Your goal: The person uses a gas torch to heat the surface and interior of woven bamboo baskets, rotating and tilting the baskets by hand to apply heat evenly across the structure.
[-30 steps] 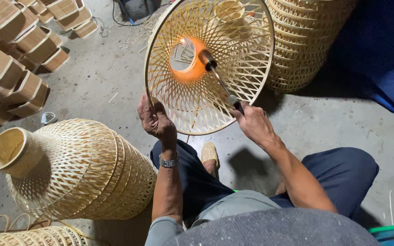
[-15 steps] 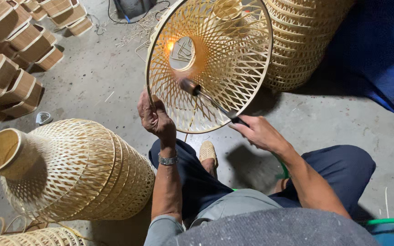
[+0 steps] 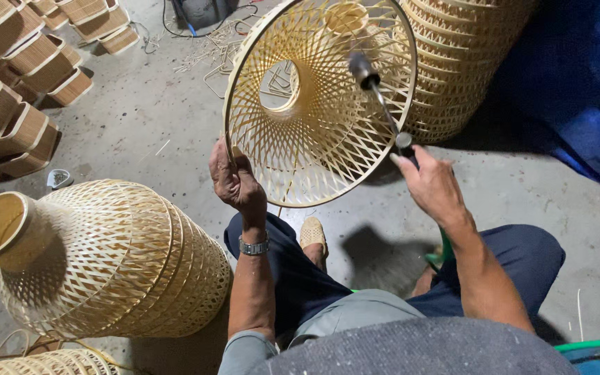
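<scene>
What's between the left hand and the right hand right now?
In the head view, the lower rim and open weave of the bamboo lampshade span the gap between the left hand, which grips that rim, and the right hand, which holds a torch.

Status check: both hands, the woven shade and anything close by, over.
Left hand grips woven bamboo shade at its rim, tilted up. Right hand holds torch wand, nozzle unlit against the weave. Bottle-shaped woven shade lies beside left arm.

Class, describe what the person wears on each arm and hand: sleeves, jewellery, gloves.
Both hands are bare, no gloves. The left hand has a silver metal-link wristwatch at the wrist and a grey sleeve near the elbow. The right hand and forearm show nothing worn.
</scene>
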